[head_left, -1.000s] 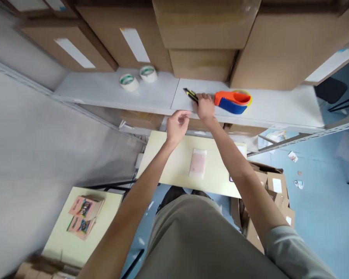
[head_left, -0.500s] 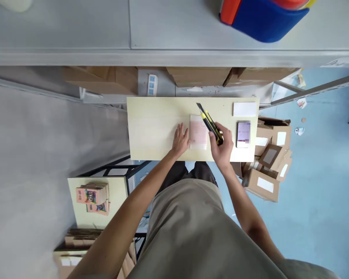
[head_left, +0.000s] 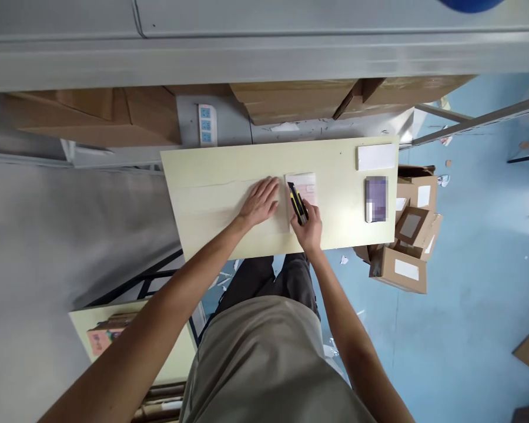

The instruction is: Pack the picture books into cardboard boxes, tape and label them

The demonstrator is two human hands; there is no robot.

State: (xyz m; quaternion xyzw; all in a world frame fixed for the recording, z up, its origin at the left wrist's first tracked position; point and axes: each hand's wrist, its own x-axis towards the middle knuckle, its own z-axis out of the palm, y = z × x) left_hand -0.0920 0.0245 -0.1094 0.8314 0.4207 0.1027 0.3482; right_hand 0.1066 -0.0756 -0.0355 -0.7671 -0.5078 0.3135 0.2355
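A yellow-and-black utility knife [head_left: 298, 203] is gripped in my right hand [head_left: 309, 228], its dark blade pointing away from me. Beneath the knife lies a flat pinkish booklet-like item [head_left: 307, 183], partly hidden by the hand. A thin, clear sheet [head_left: 216, 202], perhaps plastic film, stretches left from it over the table. My left hand [head_left: 260, 201] rests flat on that sheet, fingers extended, just left of the pink item. Both hands are over the pale yellow table [head_left: 339, 232].
On the table's right are a white box [head_left: 376, 157] and a phone [head_left: 376, 200]. Cardboard boxes [head_left: 291, 103] stand on the shelf behind, under a grey shelf edge [head_left: 264, 56]. More cartons [head_left: 399, 268] are piled on the floor at right. A side table [head_left: 170, 358] is at lower left.
My right hand has moved left and brought the knife over the left part of the pink item. My left hand has shifted slightly away from me. The camera view has also moved.
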